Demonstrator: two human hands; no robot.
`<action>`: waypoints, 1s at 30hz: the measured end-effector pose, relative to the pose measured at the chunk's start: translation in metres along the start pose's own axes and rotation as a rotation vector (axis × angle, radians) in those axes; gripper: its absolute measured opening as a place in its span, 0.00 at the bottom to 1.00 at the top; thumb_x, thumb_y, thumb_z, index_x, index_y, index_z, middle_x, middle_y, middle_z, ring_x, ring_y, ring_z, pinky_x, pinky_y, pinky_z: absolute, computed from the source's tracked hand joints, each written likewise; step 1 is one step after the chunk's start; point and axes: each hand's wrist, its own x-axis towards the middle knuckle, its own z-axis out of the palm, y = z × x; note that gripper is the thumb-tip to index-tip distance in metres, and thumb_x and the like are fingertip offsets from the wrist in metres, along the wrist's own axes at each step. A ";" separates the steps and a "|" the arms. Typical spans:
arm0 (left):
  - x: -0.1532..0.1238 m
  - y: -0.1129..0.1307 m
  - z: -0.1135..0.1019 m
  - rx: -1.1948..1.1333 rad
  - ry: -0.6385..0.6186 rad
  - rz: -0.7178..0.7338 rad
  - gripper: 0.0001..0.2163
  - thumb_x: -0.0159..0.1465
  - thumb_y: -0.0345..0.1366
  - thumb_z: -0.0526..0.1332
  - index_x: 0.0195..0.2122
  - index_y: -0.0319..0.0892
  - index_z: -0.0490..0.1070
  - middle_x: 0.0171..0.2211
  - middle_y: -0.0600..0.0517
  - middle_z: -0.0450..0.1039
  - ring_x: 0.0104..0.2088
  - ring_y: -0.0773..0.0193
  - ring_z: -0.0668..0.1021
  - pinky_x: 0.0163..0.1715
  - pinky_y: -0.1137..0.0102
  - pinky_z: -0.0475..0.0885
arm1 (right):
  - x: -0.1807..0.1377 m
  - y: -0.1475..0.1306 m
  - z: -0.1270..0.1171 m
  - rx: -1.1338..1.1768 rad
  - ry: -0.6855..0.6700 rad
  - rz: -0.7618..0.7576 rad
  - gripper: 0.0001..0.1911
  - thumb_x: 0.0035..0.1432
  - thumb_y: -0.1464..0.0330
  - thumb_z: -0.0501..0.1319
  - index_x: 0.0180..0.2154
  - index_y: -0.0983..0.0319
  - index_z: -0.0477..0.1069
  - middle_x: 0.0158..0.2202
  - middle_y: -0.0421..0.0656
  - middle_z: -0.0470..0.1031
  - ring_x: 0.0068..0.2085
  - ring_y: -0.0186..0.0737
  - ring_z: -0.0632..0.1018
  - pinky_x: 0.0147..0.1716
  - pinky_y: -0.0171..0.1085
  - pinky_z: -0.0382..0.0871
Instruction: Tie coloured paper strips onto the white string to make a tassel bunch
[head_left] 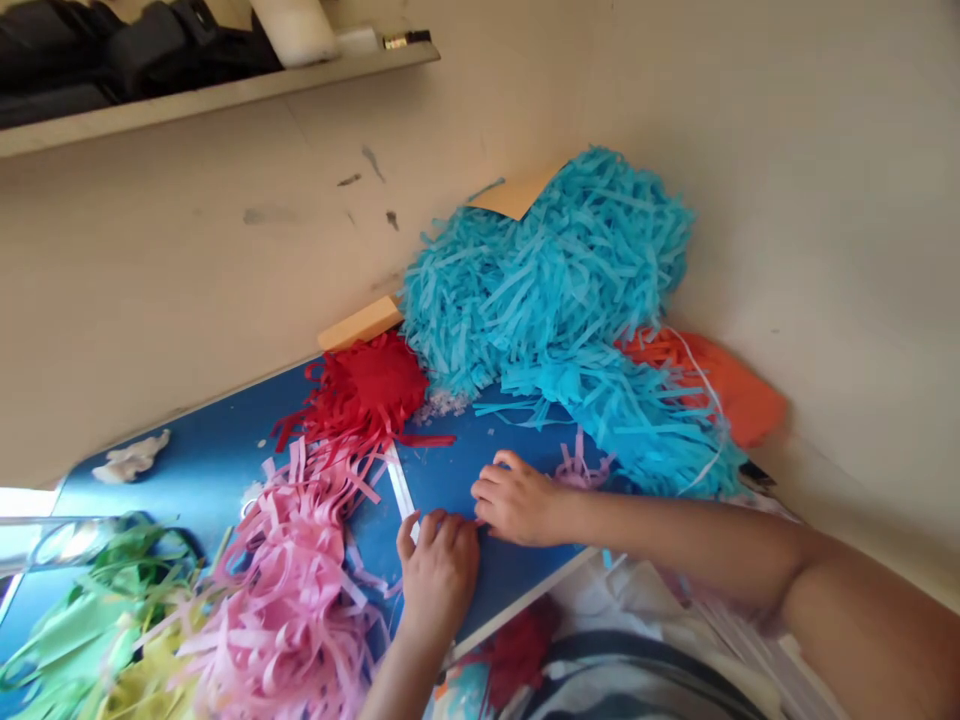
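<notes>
On the blue table (465, 465), my left hand (439, 565) rests with its fingers curled down near a white strip (401, 485). Close by on the right is my right hand (521, 500), its fingers bent inward toward the left one. A small pinkish bit shows between the two hands, too small to name; the fingertips are mostly hidden. Left of my hands lies a heap of pink fringed paper (292, 570). Just behind the right wrist sits a small tuft of lilac paper strips (581, 468).
Large bundles of turquoise fringed paper (570, 270) stand against the wall, beside red fringe (367, 385) and orange paper (739, 385). Green strips (90, 620) and yellow paper (154, 675) lie at the left. A shelf (225, 100) holds black objects above.
</notes>
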 end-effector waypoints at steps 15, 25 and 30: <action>-0.035 -0.020 0.013 -0.185 0.038 -0.136 0.10 0.68 0.34 0.55 0.35 0.47 0.77 0.33 0.52 0.78 0.36 0.57 0.74 0.43 0.60 0.62 | -0.055 0.035 0.013 0.348 0.163 0.324 0.05 0.59 0.65 0.68 0.29 0.55 0.79 0.37 0.37 0.79 0.44 0.40 0.70 0.45 0.41 0.56; -0.030 -0.023 0.016 -0.182 -0.069 -0.236 0.11 0.68 0.38 0.55 0.31 0.45 0.74 0.31 0.51 0.75 0.35 0.58 0.74 0.39 0.61 0.61 | -0.037 0.035 -0.007 0.450 -0.077 0.570 0.07 0.54 0.69 0.68 0.25 0.60 0.77 0.36 0.41 0.75 0.44 0.41 0.70 0.41 0.40 0.56; -0.016 -0.022 0.005 -0.056 -0.180 -0.141 0.08 0.66 0.35 0.58 0.30 0.45 0.74 0.30 0.52 0.75 0.36 0.57 0.74 0.42 0.60 0.60 | -0.020 0.035 -0.023 0.386 -0.270 0.622 0.08 0.54 0.71 0.63 0.23 0.61 0.74 0.35 0.43 0.74 0.42 0.42 0.70 0.38 0.40 0.54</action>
